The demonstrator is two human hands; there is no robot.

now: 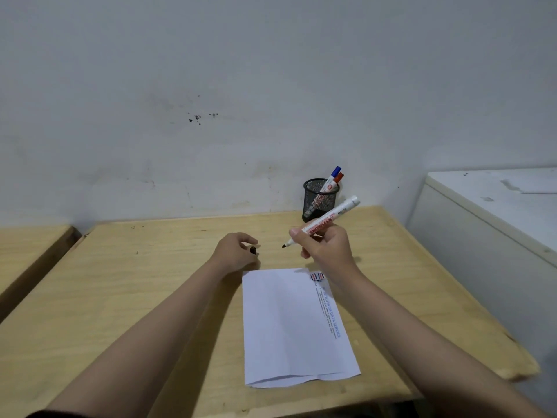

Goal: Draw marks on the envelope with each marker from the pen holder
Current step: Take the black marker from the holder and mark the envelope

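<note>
A white envelope (289, 324) lies lengthwise on the wooden table (144, 297), with blue print and a striped logo along its right edge. My right hand (327, 248) hovers past the envelope's far right corner, shut on an uncapped white marker (328, 220) whose black tip points left. My left hand (236, 251) rests on the table beyond the envelope's far left corner, pinching the small black cap (253, 250). A black mesh pen holder (319, 203) stands at the table's far edge, holding a blue-capped marker (334, 173) and a red-capped marker (339, 178).
A pale wall rises right behind the table. A white cabinet (488, 224) stands close to the table's right side. Another wooden table (27, 248) sits to the left across a narrow gap.
</note>
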